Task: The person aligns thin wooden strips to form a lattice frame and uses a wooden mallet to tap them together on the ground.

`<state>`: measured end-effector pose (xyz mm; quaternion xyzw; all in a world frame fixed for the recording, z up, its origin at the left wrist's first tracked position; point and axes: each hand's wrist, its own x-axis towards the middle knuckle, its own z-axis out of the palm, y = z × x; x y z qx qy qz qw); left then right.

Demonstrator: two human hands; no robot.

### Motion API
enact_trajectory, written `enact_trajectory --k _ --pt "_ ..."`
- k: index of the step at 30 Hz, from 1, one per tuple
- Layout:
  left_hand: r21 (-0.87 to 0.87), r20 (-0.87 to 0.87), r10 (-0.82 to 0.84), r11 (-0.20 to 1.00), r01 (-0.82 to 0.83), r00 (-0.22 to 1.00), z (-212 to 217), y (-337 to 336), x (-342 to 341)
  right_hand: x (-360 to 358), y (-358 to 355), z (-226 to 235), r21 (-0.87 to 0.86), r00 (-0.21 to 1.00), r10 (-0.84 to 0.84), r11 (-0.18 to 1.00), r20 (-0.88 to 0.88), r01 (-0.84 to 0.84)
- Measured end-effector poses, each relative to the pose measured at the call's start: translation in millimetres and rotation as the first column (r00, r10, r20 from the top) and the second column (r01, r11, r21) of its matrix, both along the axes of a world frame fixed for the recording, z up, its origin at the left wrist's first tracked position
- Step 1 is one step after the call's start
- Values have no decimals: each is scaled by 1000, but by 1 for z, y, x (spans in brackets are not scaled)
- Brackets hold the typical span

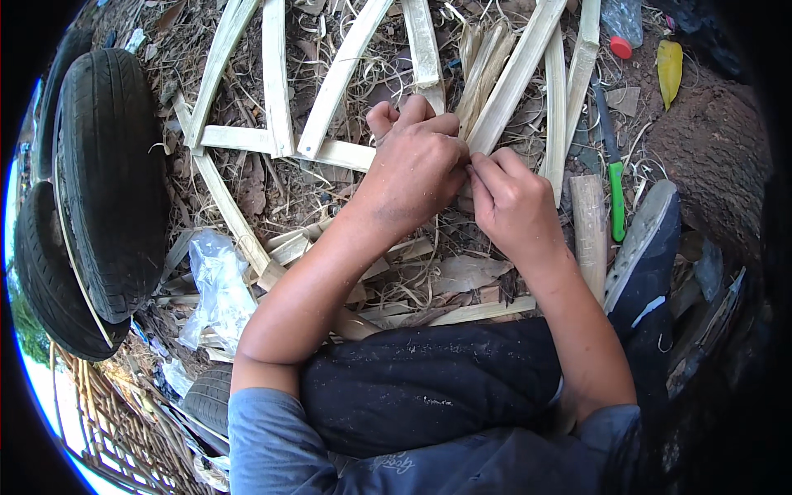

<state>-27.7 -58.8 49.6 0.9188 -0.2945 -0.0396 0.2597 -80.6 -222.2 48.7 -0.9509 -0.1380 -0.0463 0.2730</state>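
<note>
My left hand (417, 161) is closed around the near end of a split bamboo strip (516, 78) that runs up and to the right. My right hand (511, 202) presses against it from the right, fingertips pinched on the same strip end where the two hands meet. What lies between the fingers is hidden. Several more pale bamboo slats (276, 78) fan out on the ground beyond my hands. My knee in dark trousers (429, 384) sits below both forearms.
Two worn tyres (103, 186) stand at the left. A green-handled knife (615, 177) lies right of my hands beside a short wooden billet (588, 231). My shoe (648, 256), a clear plastic bag (216, 289), a yellow leaf (669, 70) and shavings litter the ground.
</note>
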Motion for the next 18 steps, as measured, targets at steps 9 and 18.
enact_trajectory --k 9,18 --pt "-19 -74 -97 995 96 993 0 9 8 5 -8 3 -92 985 169 981 -31 -171" --pt "-42 -124 -133 991 129 983 0 7 12 6 -8 10 -44 995 40 998 -94 -45"
